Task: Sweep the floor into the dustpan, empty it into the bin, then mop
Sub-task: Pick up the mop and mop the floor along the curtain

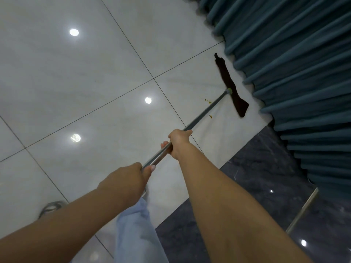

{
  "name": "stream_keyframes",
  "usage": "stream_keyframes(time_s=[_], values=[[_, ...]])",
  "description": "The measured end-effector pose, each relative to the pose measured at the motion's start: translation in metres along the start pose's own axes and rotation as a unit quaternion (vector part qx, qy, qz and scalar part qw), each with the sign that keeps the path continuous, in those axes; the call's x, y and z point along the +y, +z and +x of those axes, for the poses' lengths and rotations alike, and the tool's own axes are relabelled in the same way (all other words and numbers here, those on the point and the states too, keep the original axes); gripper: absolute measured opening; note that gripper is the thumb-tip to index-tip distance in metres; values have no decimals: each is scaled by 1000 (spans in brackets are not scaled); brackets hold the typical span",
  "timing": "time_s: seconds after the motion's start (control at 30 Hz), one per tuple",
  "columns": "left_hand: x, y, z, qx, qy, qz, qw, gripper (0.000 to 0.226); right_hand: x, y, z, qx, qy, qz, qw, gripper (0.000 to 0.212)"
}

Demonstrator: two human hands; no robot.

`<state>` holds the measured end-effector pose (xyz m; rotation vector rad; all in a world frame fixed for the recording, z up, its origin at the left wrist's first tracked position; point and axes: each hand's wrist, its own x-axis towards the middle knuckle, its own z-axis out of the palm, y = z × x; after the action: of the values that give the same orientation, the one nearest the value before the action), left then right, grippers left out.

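**Both hands on the mop handle, head flat by the curtain**

The right hand [179, 142] is wrapped round the metal mop handle [207, 109], thumb lying along the shaft and fingertips curling up from beneath. The left hand [131, 176] grips the same handle lower down, nearer the body, with a pale-polished nail showing on the shaft. The two hands are near each other but apart, with bare metal between them.

From the hands the handle runs out toward 1 o'clock and meets the dark mop head [230, 84] at a pale green joint. The head lies flat on the white tiled floor [85, 73], stretched across the handle, just beside the folds of the teal curtain [294, 63] that fill the frame from 12 to 3 o'clock.

A few small yellow-brown specks [208, 101] sit on the tile close to the handle, short of the head. At 5 o'clock the white tiles give way to dark marbled floor [256, 177]. A light blue trouser leg [136, 230] hangs at 6 o'clock, and a grey shoe [50, 206] shows at 7 o'clock.
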<state>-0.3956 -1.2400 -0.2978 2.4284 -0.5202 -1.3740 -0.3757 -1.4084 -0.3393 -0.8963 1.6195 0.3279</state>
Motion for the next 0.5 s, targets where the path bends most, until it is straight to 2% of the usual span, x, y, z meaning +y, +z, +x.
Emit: stream_keyframes(time_s=[0.07, 0.17, 0.33, 0.5], values=[[3, 8, -2, 1, -6, -5, 1000, 41, 3, -4, 0, 17, 9, -19, 1000, 33], [0, 18, -10, -17, 13, 8, 1000, 41, 16, -4, 3, 32, -30, -66, 997, 67], [-20, 9, -19, -27, 22, 9, 999, 42, 32, 15, -5, 45, -39, -56, 997, 64], [-89, -36, -34, -37, 31, 66, 997, 44, 62, 79, -27, 30, -41, -19, 999, 65]])
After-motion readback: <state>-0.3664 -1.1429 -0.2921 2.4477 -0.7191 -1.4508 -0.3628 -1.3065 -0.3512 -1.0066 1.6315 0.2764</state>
